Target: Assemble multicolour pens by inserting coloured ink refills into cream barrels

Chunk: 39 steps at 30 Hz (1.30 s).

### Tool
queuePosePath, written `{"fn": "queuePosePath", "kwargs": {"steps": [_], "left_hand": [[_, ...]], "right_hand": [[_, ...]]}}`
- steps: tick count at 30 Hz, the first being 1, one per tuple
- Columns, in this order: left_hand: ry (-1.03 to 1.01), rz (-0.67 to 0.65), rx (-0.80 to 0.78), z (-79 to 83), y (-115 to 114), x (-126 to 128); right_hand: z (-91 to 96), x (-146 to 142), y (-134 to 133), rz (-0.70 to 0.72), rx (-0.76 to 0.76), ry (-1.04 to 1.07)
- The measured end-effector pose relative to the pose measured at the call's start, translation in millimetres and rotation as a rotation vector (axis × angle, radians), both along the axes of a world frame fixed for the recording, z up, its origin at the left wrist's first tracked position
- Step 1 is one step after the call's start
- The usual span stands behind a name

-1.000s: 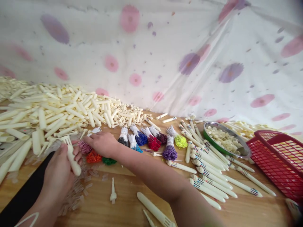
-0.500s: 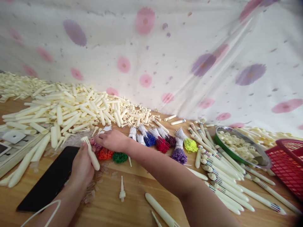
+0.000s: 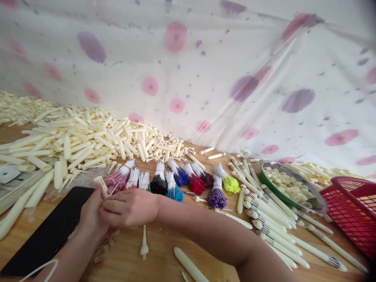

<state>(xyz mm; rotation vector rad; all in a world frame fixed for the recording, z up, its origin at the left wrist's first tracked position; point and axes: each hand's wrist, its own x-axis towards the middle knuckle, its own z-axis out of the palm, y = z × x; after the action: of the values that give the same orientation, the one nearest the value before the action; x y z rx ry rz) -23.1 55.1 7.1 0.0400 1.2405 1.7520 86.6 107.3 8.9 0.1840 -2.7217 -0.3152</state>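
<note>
View from the head camera. The left hand point(image 3: 92, 213) was clenched around a short cream plastic pen barrel point(image 3: 101, 184). Only the barrel's upper end showed above the fingers, and its long axis ran from the near right up to the far left. The right hand point(image 3: 131, 206) lay just to the right of the left hand and touched it. Its fingertips were pinched on what appeared to be a thin white ink refill point(image 3: 115, 188), though the pinch itself was partly hidden. The refill slanted from the near left to the far right, its near end just beside the barrel's exposed end and its far end pointing towards the pink-tipped refill bundle point(image 3: 119, 178). Both hands met over the wooden table point(image 3: 164, 239), near its front edge. Beyond them, a row of banded refill bundles ran to the right, from the pink one to a yellow-green bundle point(image 3: 230, 184). A heap of loose cream barrels point(image 3: 88, 141) filled the far left. A flat black phone point(image 3: 49, 231) lay near the left wrist, and a small cream plug point(image 3: 143, 243) lay in front of the right hand. Finished cream pens with striped ends point(image 3: 273, 223), a green-rimmed metal bowl point(image 3: 266, 180) and a red mesh basket point(image 3: 352, 207) lay well apart to the right.
</note>
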Motion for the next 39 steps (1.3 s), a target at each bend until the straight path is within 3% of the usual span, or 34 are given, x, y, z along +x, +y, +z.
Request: {"fn": "queuePosePath", "kwargs": {"steps": [3, 6, 8, 10, 11, 15, 20, 29, 39], "left_hand": [[0.116, 0.001, 0.013, -1.4, -0.3, -0.3], [0.267, -0.047, 0.099, -2.1, -5.4, 3.6], [0.369, -0.180, 0.134, -3.1, -12.4, 9.1], [0.662, -0.421, 0.155, -4.9, -20.6, 15.8], [0.764, -0.463, 0.153, -6.2, -24.5, 19.0], [1.034, -0.592, 0.203, -12.0, -34.8, 27.6], [1.187, -0.692, 0.311, -15.5, -38.1, 32.2], [1.125, -0.769, 0.386, -17.8, -35.4, 37.6], [1.146, -0.797, 0.325, -18.8, -39.2, 37.0]], "right_hand": [[14.9, 9.3, -9.9, -0.074, -0.192, 0.171], [37.6, 37.7, -9.5, -0.272, -0.631, 0.600], [50.9, 63.4, -7.5, -0.409, -0.975, 0.949], [59.0, 89.6, -8.3, -0.390, -1.220, 1.168], [60.6, 101.7, -10.5, -0.379, -1.281, 1.233], [56.4, 135.9, -28.2, -0.404, -1.351, 1.274], [51.4, 143.2, -51.2, -0.411, -1.351, 1.196], [49.2, 128.2, -70.8, -0.455, -1.214, 0.988], [51.0, 133.6, -67.1, -0.510, -1.125, 1.067]]}}
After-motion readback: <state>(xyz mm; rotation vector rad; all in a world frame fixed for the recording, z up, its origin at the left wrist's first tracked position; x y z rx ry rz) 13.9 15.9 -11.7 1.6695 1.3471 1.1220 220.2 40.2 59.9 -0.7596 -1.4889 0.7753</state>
